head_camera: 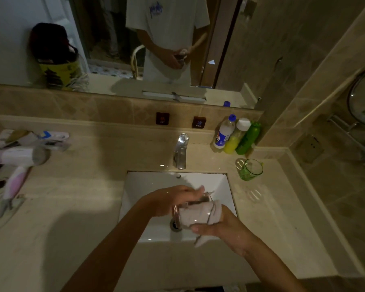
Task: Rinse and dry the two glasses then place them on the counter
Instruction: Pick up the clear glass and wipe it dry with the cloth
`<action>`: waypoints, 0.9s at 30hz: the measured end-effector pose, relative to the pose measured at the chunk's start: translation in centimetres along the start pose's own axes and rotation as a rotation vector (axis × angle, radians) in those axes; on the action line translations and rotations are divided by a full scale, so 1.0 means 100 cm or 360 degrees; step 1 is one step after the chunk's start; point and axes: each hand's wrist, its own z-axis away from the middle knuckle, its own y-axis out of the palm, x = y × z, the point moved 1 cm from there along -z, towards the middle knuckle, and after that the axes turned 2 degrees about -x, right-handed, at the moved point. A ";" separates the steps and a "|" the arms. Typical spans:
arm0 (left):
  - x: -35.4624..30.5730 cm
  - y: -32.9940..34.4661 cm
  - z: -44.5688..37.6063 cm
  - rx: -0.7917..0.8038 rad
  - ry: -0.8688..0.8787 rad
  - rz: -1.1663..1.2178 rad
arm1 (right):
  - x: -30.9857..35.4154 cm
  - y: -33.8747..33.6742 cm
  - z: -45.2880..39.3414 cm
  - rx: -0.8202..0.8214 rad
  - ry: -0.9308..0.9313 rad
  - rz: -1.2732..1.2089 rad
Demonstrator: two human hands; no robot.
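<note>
I've got the clear glass (pixel 195 216) over the sink (pixel 135 186), L hand (pixel 175 200) gripping it, R hand (pixel 221 226) clutching the cloth (pixel 200 214) stuffed in; green glass (pixel 250 169) upright on counter (pixel 72 197)

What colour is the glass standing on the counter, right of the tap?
Green, see-through. The glass shows clearly in the head view, the only one.

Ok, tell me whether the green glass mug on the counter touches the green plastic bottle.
Apart. The head view shows bare counter between the green glass mug and the green plastic bottle behind it.
</note>
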 end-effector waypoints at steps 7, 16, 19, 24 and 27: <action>0.027 0.009 0.008 0.0111 -0.0167 0.0622 | -0.015 0.013 -0.006 -0.0329 -0.0111 0.0079; 0.010 0.009 0.018 -0.0247 0.0372 0.0117 | 0.008 0.010 0.005 -0.0054 -0.0020 -0.0630; 0.009 0.002 0.022 -0.0179 0.0320 0.0131 | 0.009 0.015 0.004 -0.0251 -0.0092 -0.0438; 0.014 0.001 0.024 -0.0219 0.0218 0.0301 | -0.004 0.023 -0.001 -0.0491 -0.0192 0.0255; 0.018 0.006 0.021 -0.0184 0.0135 0.0423 | -0.010 0.026 -0.002 -0.0553 -0.0173 0.0425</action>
